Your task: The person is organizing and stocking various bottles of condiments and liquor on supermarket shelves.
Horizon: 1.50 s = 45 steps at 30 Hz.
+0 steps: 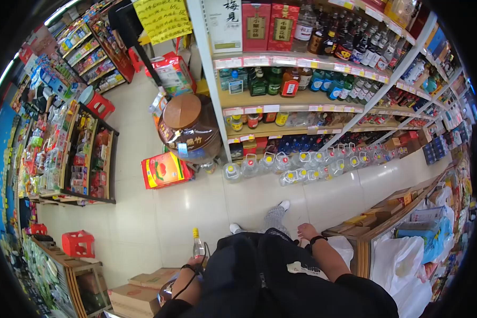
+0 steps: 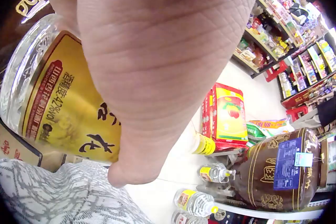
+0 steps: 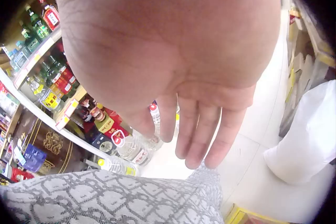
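Left hand [image 2: 157,50] wrapped round a clear bottle [image 1: 197,246]

Curled about the bottle's side, with fingers grasping it. Seen in the head view at the person's left side, upright, yellow cap on top. Marked with a gold label [image 2: 68,98] bearing dark writing; see-through glass, fill level impossible to tell.

To the other side, an empty right hand [image 3: 173,50], released, fingers [image 3: 226,134] loosely extended over patterned trousers [image 3: 115,198].

Ahead, on the floor [image 1: 196,212], rows of big clear jugs [image 1: 250,166] with yellow or red caps, handles at the top, labels on the sides. Just beside them, a large brown jar [image 1: 191,130], lid on, contents hidden; next to it, a red box [image 1: 164,170]. Above the jugs, on the shelves [image 1: 302,61], green, blue, amber and clear bottles. Low at the left, closed cartons [image 1: 134,299]; at the right, white plastic bags [image 1: 397,259].
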Motion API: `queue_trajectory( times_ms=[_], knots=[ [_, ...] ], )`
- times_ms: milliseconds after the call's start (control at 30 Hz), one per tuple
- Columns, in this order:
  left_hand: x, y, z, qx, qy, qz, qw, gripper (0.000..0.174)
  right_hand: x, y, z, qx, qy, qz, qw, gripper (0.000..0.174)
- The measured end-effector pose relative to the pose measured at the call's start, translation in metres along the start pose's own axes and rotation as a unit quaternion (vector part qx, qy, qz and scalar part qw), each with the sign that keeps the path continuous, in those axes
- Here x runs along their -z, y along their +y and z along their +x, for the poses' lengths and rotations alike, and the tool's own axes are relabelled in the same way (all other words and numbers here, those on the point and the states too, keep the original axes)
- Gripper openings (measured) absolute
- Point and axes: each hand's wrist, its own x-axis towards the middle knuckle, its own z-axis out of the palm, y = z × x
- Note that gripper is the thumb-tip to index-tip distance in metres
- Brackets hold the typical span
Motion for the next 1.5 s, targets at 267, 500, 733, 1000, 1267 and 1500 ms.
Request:
queue_trajectory(
  times_ms=[267, 500, 733, 1000, 1267, 1500],
  knots=[
    [0.017, 0.011, -0.033, -0.109, -0.06, 0.052, 0.991, 0.054, -0.009, -0.002, -0.002, -0.001, 0.013, -0.011, 1.0, 0.028],
    [0.014, -0.004, -0.012, -0.114, -0.03, 0.112, 0.987, 0.054, -0.006, 0.028, -0.011, -0.043, 0.019, -0.007, 0.999, 0.025],
    [-0.001, 0.009, -0.024, 0.011, 0.051, -0.012, 0.999, 0.047, 0.003, 0.043, -0.02, -0.052, 0.015, 0.024, 0.998, 0.029],
    [0.017, -0.039, 0.053, -0.175, -0.177, -0.007, 0.969, 0.052, -0.003, 0.027, -0.016, -0.027, 0.023, 0.008, 0.999, 0.024],
    [0.001, 0.059, -0.044, -0.085, -0.011, -0.01, 0.996, 0.053, 0.013, 0.027, -0.01, -0.038, 0.05, 0.073, 0.995, 0.023],
    [-0.008, 0.058, -0.054, 0.014, 0.011, 0.012, 1.0, 0.079, 0.019, 0.067, -0.017, -0.045, 0.032, 0.099, 0.994, 0.028]
  ],
)
